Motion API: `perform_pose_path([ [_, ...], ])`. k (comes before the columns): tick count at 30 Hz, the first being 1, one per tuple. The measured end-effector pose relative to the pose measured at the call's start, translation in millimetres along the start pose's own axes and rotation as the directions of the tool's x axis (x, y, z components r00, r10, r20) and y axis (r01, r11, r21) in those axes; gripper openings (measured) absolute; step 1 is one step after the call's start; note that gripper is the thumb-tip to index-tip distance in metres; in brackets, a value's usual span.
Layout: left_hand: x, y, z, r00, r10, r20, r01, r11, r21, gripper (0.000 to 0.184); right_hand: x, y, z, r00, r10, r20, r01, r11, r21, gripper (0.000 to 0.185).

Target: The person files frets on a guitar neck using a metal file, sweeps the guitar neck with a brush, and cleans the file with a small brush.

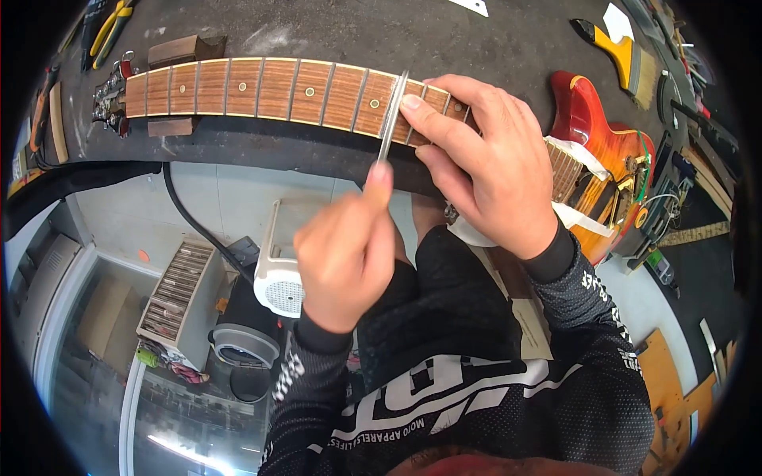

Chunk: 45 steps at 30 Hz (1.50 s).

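Note:
A guitar neck (274, 91) with a brown fretboard, metal frets and round dot inlays lies across the dark workbench, its headstock at the left. My left hand (345, 254) is closed round the lower end of a thin metal file (389, 127), slightly blurred. The file crosses the fretboard, lying along a fret near the neck's right part. My right hand (496, 151) grips the neck's right end from above. One of its fingertips touches the file's upper part; the thumb is at the neck's near edge. The file's handle is mostly hidden in my left hand.
Two wooden blocks (186, 50) (171, 126) are by the neck's left part. A red-orange guitar body (583, 103) and a yellow brush (615, 54) are at the right. Pliers (109, 30) lie at the upper left. A white device (278, 287) stands below the bench edge.

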<state>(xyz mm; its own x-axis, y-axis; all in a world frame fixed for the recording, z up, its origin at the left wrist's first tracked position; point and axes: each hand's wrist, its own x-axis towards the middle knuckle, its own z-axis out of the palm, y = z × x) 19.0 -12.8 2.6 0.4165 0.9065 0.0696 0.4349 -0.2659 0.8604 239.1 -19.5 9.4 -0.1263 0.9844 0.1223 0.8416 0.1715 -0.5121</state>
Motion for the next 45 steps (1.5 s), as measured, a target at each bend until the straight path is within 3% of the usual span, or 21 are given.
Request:
perform_pose_path([
  [4,27.4,-7.0,11.7,0.998,0.043,-0.052,-0.046,0.996,-0.071,0.052,0.5,-2.8,-2.7,1.0,0.013,0.021,-0.013,1.0,0.003,0.059],
  [6,-11.4,-10.3,-0.4,0.998,0.053,-0.021,-0.052,0.997,0.057,0.057,0.9,-2.4,-2.7,1.0,0.016,0.025,-0.016,1.0,0.004,0.059],
  [9,-28.4,-10.9,0.0,0.997,0.045,-0.055,-0.044,0.999,0.015,0.055,-0.2,-1.7,-1.7,1.0,0.006,0.011,-0.006,1.0,-0.008,0.057],
  [14,23.0,-13.2,15.5,0.995,0.059,-0.075,-0.066,0.993,-0.095,0.058,-0.3,1.3,3.0,0.999,-0.018,-0.038,0.018,1.0,-0.001,0.056],
  [16,-13.8,-13.2,2.2,0.998,0.05,-0.035,-0.048,0.997,0.053,0.06,0.6,-0.8,-0.7,1.0,-0.003,0.0,0.003,1.0,-0.001,0.058],
  [20,-21.7,-14.1,2.3,0.996,0.062,-0.056,-0.06,0.997,0.048,0.059,0.1,-2.5,-2.4,1.0,0.004,0.016,-0.004,1.0,-0.012,0.059],
  [23,17.9,-14.4,12.9,0.996,0.075,-0.057,-0.077,0.997,-0.031,0.059,-0.9,1.2,4.3,0.999,-0.022,-0.047,0.022,1.0,-0.016,0.055],
  [26,-13.7,-13.8,3.2,0.996,0.077,-0.047,-0.074,0.996,0.058,0.058,-1.1,1.5,4.3,0.999,-0.021,-0.039,0.02,1.0,-0.022,0.054],
  [29,-30.3,-10.5,0.0,0.998,0.037,-0.049,-0.035,0.999,0.026,0.055,-0.3,-2.7,-0.6,1.0,0.003,0.003,-0.003,1.0,-0.006,0.058],
  [33,21.6,-13.3,14.7,0.995,0.074,-0.073,-0.079,0.994,-0.072,0.054,-2.1,-3.7,0.5,1.0,-0.001,-0.009,0.001,1.0,-0.023,0.057],
  [36,-12.6,-10.3,1.8,0.999,0.039,-0.038,-0.037,0.997,0.061,0.057,-0.3,-1.3,-0.5,1.0,-0.012,-0.01,0.011,1.0,-0.024,0.057],
  [37,-25.1,-10.6,1.2,0.994,0.06,-0.091,-0.057,0.998,0.027,0.059,-0.6,-1.8,-0.5,1.0,-0.012,-0.008,0.011,1.0,-0.021,0.057],
  [41,-3.7,-11.9,4.0,0.998,0.046,-0.037,-0.045,0.999,0.029,0.058,-1.3,-1.1,0.6,1.0,-0.015,-0.013,0.015,1.0,-0.018,0.056],
  [43,19.4,-19.2,18.5,0.989,0.108,-0.101,-0.115,0.991,-0.068,0.059,-2.3,-2.2,1.6,1.0,-0.011,-0.016,0.011,1.0,-0.027,0.056],
  [45,9.0,-17.6,12.4,0.991,0.098,-0.088,-0.1,0.995,-0.021,0.06,-0.8,-3.4,-1.0,1.0,-0.009,0.0,0.009,0.999,-0.043,0.055],
])
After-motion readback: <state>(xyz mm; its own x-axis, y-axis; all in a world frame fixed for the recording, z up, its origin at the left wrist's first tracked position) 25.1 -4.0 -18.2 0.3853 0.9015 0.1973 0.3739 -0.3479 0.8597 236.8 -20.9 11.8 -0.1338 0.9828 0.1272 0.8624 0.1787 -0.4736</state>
